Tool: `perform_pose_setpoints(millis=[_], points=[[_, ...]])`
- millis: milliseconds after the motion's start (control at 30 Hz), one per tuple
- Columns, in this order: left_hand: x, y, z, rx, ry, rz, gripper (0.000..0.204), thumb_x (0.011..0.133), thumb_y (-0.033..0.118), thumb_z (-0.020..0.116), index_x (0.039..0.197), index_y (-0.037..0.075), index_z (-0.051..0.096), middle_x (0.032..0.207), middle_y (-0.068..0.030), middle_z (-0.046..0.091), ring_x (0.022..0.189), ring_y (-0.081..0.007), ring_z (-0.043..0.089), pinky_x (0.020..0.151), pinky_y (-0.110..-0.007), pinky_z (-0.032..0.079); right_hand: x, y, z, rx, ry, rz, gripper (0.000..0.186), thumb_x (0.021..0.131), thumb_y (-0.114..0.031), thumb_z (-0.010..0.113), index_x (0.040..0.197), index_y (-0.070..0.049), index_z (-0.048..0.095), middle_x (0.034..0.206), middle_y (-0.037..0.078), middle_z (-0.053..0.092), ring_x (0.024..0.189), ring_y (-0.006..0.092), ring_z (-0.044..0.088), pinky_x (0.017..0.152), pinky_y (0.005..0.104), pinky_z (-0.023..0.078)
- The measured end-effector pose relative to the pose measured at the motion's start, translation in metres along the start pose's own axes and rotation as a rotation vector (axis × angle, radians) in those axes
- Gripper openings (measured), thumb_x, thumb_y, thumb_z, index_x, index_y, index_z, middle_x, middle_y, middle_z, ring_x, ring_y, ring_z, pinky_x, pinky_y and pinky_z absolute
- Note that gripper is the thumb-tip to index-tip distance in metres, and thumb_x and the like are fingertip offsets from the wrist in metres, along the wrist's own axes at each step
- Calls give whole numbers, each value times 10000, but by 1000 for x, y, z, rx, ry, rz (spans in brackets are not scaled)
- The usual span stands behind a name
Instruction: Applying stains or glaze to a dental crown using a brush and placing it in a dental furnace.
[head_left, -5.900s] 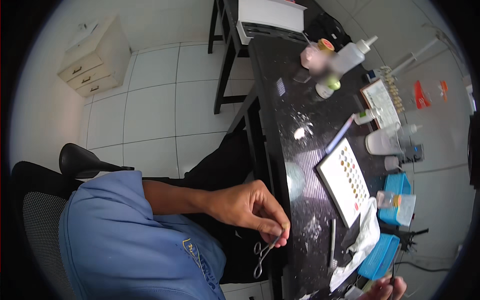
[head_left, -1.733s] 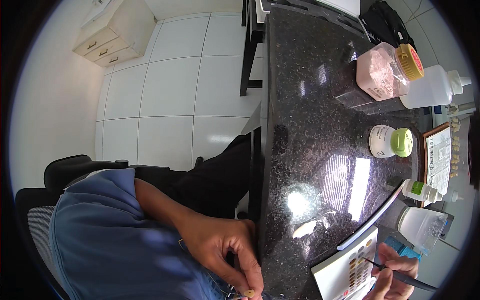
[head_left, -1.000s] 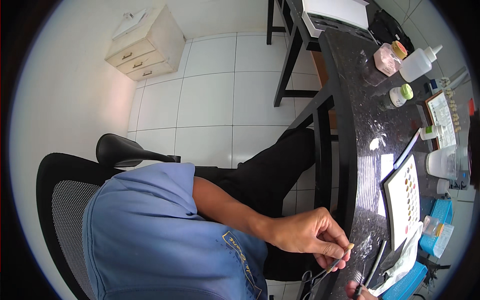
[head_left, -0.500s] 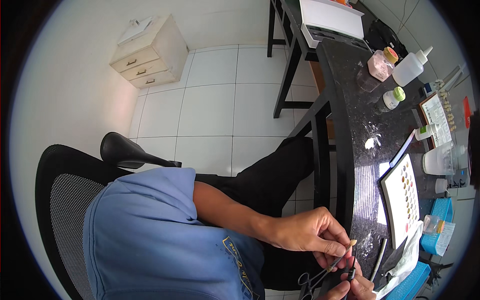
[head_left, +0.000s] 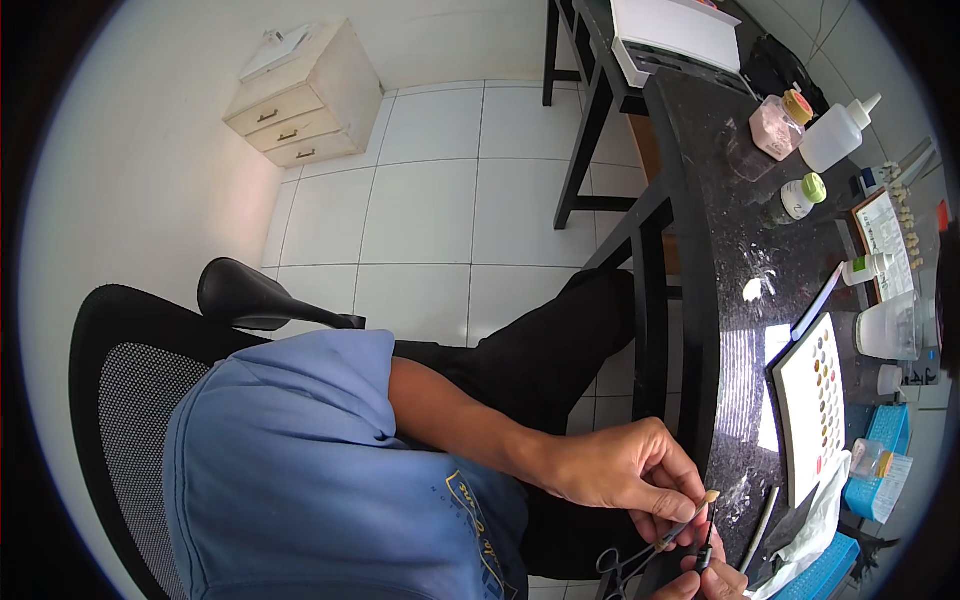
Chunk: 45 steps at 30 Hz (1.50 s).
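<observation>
My left hand (head_left: pixel 645 470) is at the dark desk's near edge, pinching steel scissor-handled forceps (head_left: pixel 667 540) that carry a small cream, tooth-shaped piece (head_left: pixel 711 496) at their tip. My right hand (head_left: pixel 718 580), partly cut off by the lower edge, grips a thin dark-handled brush (head_left: pixel 706 552), its tip upright beside the piece; whether they touch I cannot tell. A white palette (head_left: pixel 805 400) with rows of coloured dabs lies on the desk, beside a pale blue stick (head_left: pixel 817 300), a metal rod (head_left: pixel 760 528) and a crumpled white tissue (head_left: pixel 810 525).
Bottles and jars (head_left: pixel 775 130) stand along the desk's far side, with a framed card (head_left: pixel 880 235), a plastic tub (head_left: pixel 880 330) and blue baskets (head_left: pixel 870 495). An open white box (head_left: pixel 675 30) lies beyond. A drawer cabinet (head_left: pixel 300 100) and my chair (head_left: pixel 130 370) are to the left.
My right hand was over the palette with the brush 1.7 seconds ago; it has since come left beside the held piece. In the last half second both hands have barely moved.
</observation>
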<state>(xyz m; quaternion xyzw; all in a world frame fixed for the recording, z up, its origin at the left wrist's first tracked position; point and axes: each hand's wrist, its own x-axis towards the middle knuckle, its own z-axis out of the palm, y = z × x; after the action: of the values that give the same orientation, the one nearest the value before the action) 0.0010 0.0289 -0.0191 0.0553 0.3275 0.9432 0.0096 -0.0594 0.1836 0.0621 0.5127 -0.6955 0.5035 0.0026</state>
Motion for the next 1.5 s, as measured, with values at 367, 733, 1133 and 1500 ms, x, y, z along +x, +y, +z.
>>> perform_pose_setpoints(millis=[367, 733, 1133, 1500], points=[[0, -1, 0, -4, 18, 15, 229, 951, 160, 618, 1061, -35, 667, 906, -85, 706, 780, -109, 687, 709, -225, 588, 1, 1, 2, -7, 6, -38, 149, 945, 7, 479, 1084, 59, 472, 948, 321, 630, 720, 258, 660, 627, 306, 557], [0, -1, -2, 2, -5, 3, 252, 956, 173, 615, 1093, -33, 660, 940, -94, 709, 824, -108, 687, 725, -218, 582, 1, 4, 0, 32, -5, -47, 158, 943, 9, 485, 1092, 60, 473, 955, 310, 620, 779, 281, 671, 670, 319, 576], [1, -1, -2, -9, -7, 4, 242, 950, 159, 622, 1085, -38, 660, 947, -104, 708, 836, -117, 691, 740, -226, 586, 4, 8, -4, 42, -71, -86, 168, 933, 23, 472, 1097, 63, 468, 933, 320, 625, 748, 298, 685, 645, 327, 583], [1, 0, 2, 11, 40, 8, 217, 951, 154, 618, 1036, -38, 670, 876, -73, 708, 752, -94, 682, 684, -215, 584, 1, 1, 3, -28, 3, -47, 142, 947, -1, 487, 1069, 70, 466, 962, 333, 620, 791, 318, 681, 673, 334, 582]])
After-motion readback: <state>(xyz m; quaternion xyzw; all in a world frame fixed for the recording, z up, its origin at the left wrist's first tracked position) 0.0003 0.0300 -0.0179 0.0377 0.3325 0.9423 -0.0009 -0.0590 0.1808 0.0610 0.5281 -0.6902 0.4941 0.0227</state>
